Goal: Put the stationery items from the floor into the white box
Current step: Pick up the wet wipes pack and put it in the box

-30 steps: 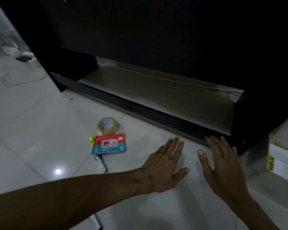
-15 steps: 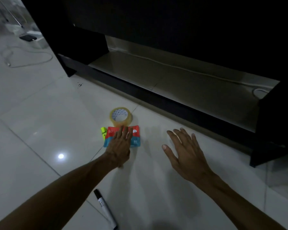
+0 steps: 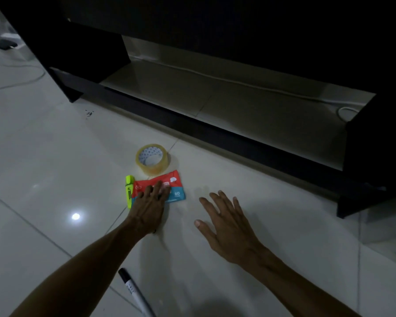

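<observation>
1. Head view, floor: a small cluster lies on the pale tiled floor (image 3: 55, 156) in front of a dark low cabinet (image 3: 238, 143). A roll of clear tape (image 3: 152, 159) stands nearest the cabinet, a red-and-blue packet (image 3: 174, 187) lies just in front of it and seems to touch it, and a yellow highlighter (image 3: 129, 191) lies along the packet's left edge.
2. Head view, left hand (image 3: 150, 208): it lies palm-down with fingers (image 3: 157, 187) extended over the packet's left half, flat rather than pinching. This looks like the start of a pick-up, pressing the thin packet so the fingers can curl under an edge.
3. Head view, right hand (image 3: 226, 227): spread, fingers apart, hovering or resting over bare tile to the packet's right and holding nothing. It is probably there for balance while leaning down.
4. Head view, near edge: a marker with a black cap (image 3: 134, 291) lies apart from the cluster, beside the left forearm.
5. The white box is not in view, so nothing can be judged as delivered yet.
</observation>
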